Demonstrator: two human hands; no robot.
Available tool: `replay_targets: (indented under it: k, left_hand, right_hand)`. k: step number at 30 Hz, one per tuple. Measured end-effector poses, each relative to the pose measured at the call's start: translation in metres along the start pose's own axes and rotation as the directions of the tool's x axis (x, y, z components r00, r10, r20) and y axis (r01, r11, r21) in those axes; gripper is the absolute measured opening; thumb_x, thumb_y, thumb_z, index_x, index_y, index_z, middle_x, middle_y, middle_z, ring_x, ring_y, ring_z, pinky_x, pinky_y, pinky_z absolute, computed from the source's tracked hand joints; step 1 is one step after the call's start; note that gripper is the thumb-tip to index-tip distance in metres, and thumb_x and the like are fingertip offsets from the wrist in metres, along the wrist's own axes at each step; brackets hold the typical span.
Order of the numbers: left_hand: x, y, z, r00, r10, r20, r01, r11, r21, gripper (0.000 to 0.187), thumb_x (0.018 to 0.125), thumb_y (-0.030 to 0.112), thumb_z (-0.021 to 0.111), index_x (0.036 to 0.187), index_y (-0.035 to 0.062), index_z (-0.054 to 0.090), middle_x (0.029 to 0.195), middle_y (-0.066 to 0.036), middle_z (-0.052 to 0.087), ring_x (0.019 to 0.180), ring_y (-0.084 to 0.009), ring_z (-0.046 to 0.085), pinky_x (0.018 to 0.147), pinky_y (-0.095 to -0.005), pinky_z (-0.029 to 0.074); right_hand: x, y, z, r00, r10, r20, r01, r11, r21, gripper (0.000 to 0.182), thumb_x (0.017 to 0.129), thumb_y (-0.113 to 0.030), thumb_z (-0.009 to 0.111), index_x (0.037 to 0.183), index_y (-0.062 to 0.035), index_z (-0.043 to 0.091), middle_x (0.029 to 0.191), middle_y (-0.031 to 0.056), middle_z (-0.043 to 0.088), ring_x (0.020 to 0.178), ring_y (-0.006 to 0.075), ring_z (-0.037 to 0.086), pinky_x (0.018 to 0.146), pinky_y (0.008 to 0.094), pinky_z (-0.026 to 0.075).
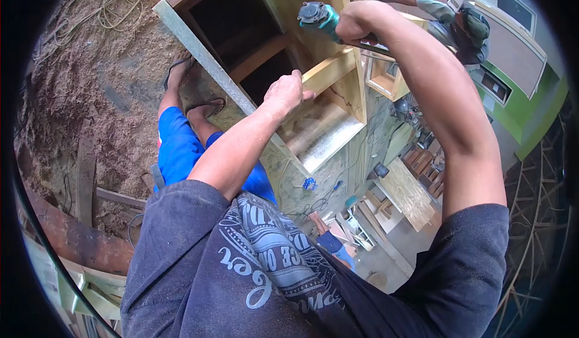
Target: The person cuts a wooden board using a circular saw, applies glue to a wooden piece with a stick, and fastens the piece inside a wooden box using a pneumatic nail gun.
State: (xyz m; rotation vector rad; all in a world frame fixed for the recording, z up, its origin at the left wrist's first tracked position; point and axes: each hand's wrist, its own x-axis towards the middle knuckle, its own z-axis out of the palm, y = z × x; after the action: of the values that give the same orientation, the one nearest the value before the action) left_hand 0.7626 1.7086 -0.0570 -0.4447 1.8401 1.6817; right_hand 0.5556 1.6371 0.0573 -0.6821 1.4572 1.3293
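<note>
My left hand [284,93] is closed over a wooden board [329,72] inside a wooden cabinet frame [208,57]. Its thumb and some fingertips show at the near end of the board. My right hand [354,23] grips a teal nail gun [327,19] with a round black cap, held over the far end of the same board, near the frame's side. A dark bar of the tool runs below that hand. The nose of the nail gun is hidden behind my hand and the tool's body.
My sandalled feet [180,66] stand on sawdust-covered ground beside the frame. A coiled cord [120,6] lies at upper left. Another person [461,27] is at upper right, near a smaller wooden box [383,78]. Plywood sheets [407,193] and wood offcuts lie on the right.
</note>
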Motion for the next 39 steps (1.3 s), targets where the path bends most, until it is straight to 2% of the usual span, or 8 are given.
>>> replay_targets:
  k: [11, 15, 20, 23, 24, 27, 30, 39]
  left_hand:
    - [0.019, -0.011, 0.000, 0.998, 0.048, 0.030, -0.051, 0.993, 0.104, 0.052, 0.087, 0.046, 0.065, 0.108, -0.0003, 0.055, 0.102, -0.026, 0.066, 0.099, -0.0400, 0.064, 0.085, -0.0486, 0.051]
    - [0.047, -0.019, -0.036, 0.918, 0.189, 0.349, -0.267, 0.945, 0.189, 0.045, 0.092, 0.043, 0.053, 0.099, 0.0021, 0.069, 0.100, -0.023, 0.068, 0.096, -0.0384, 0.064, 0.084, -0.0452, 0.050]
    - [0.034, 0.000, -0.111, 0.953, 0.259, -0.159, -0.228, 0.955, 0.190, 0.038, 0.093, 0.031, 0.048, 0.096, -0.0006, 0.069, 0.100, -0.024, 0.068, 0.099, -0.0401, 0.064, 0.088, -0.0462, 0.051]
    - [0.010, -0.001, -0.149, 0.739, 0.447, -0.504, -0.253, 0.877, 0.408, 0.029, 0.093, 0.027, 0.057, 0.112, 0.0069, 0.064, 0.100, -0.017, 0.069, 0.098, -0.0354, 0.066, 0.083, -0.0445, 0.052]
    - [-0.006, 0.004, -0.164, 0.745, 0.431, -0.509, -0.174, 0.862, 0.476, 0.028, 0.092, 0.027, 0.058, 0.114, 0.0092, 0.064, 0.102, -0.013, 0.069, 0.099, -0.0315, 0.066, 0.084, -0.0450, 0.052]
    - [-0.037, -0.013, -0.184, 0.506, 0.638, -0.580, -0.158, 0.730, 0.665, 0.024, 0.091, 0.028, 0.063, 0.112, 0.0155, 0.066, 0.104, -0.005, 0.070, 0.100, -0.0222, 0.066, 0.085, -0.0369, 0.049]
    - [-0.040, -0.043, -0.190, 0.404, 0.697, -0.592, -0.097, 0.676, 0.730, 0.023, 0.091, 0.029, 0.064, 0.112, 0.0190, 0.066, 0.102, -0.001, 0.070, 0.097, -0.0186, 0.067, 0.084, -0.0322, 0.047]
    - [-0.040, -0.039, -0.183, 0.413, 0.649, -0.638, -0.024, 0.709, 0.705, 0.026, 0.092, 0.034, 0.062, 0.116, 0.0244, 0.064, 0.101, 0.003, 0.070, 0.091, -0.0152, 0.067, 0.082, -0.0317, 0.045]
  right_hand:
    - [-0.087, 0.067, 0.047, 0.995, -0.030, -0.093, 0.072, 0.872, 0.484, 0.014, 0.063, -0.007, 0.059, 0.064, 0.0062, 0.060, 0.058, 0.0138, 0.062, 0.045, 0.0212, 0.060, 0.044, 0.0373, 0.047]
    - [-0.105, 0.057, 0.077, 0.993, -0.118, -0.004, 0.071, 0.574, 0.815, 0.011, 0.063, -0.005, 0.060, 0.067, 0.0052, 0.060, 0.056, 0.0099, 0.059, 0.045, 0.0185, 0.059, 0.043, 0.0326, 0.047]
    - [-0.077, 0.006, 0.081, 0.941, -0.335, 0.036, 0.102, 0.386, 0.917, 0.023, 0.067, -0.006, 0.060, 0.087, 0.0076, 0.063, 0.060, 0.0081, 0.057, 0.046, 0.0158, 0.056, 0.044, 0.0297, 0.047]
    - [-0.053, -0.021, 0.074, 0.908, -0.417, 0.042, 0.155, 0.426, 0.891, 0.026, 0.067, -0.006, 0.060, 0.089, 0.0069, 0.064, 0.061, 0.0078, 0.056, 0.047, 0.0153, 0.055, 0.045, 0.0305, 0.048]
    - [-0.049, -0.028, 0.070, 0.896, -0.440, 0.056, 0.159, 0.435, 0.886, 0.026, 0.067, -0.006, 0.061, 0.090, 0.0054, 0.065, 0.061, 0.0071, 0.056, 0.047, 0.0148, 0.055, 0.046, 0.0311, 0.049]
    - [-0.030, -0.044, 0.062, 0.879, -0.459, 0.127, 0.119, 0.470, 0.875, 0.026, 0.067, -0.006, 0.061, 0.090, 0.0040, 0.066, 0.062, 0.0065, 0.056, 0.047, 0.0143, 0.054, 0.047, 0.0311, 0.049]
    - [-0.014, -0.054, 0.055, 0.863, -0.479, 0.162, 0.107, 0.485, 0.868, 0.025, 0.068, -0.006, 0.062, 0.091, 0.0031, 0.067, 0.062, 0.0058, 0.055, 0.047, 0.0137, 0.054, 0.046, 0.0294, 0.047]
    - [0.002, -0.063, 0.049, 0.827, -0.502, 0.253, 0.022, 0.478, 0.878, 0.023, 0.068, -0.004, 0.062, 0.090, 0.0026, 0.066, 0.061, 0.0047, 0.054, 0.046, 0.0139, 0.053, 0.046, 0.0299, 0.047]
